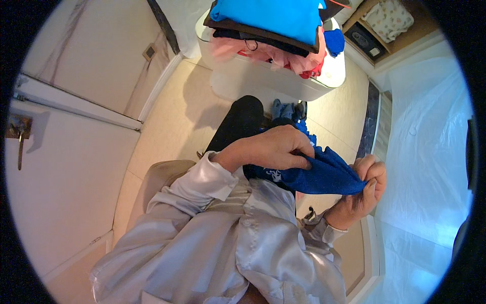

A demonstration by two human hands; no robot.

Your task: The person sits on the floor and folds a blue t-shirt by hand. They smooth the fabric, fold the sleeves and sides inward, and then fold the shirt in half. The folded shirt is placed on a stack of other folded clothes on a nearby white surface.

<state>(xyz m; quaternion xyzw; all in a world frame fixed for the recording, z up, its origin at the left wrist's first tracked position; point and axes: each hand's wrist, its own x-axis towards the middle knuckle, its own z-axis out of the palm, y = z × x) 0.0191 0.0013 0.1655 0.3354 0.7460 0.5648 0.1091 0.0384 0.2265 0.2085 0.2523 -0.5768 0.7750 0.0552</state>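
A dark blue fabric garment (322,176) with a white print lies across my lap and is stretched out to the right. My left hand (279,148) holds its upper part, thumb and fingers pinching the cloth near a fold. My right hand (368,182) grips the far right corner between thumb and fingers, pulling it into a point. A ruffled blue edge (307,131) shows beyond my left hand, but I cannot tell whether it belongs to the same piece. My left hand and sleeve hide part of the garment.
Ahead, a white rounded bench (330,78) bears a stack of folded clothes (265,21), with pink tulle (273,57) beneath and a blue bundle (334,42) beside it. A door (64,182) stands left, plastic sheeting (425,152) hangs right. A safe (364,40) sits in a wooden shelf unit.
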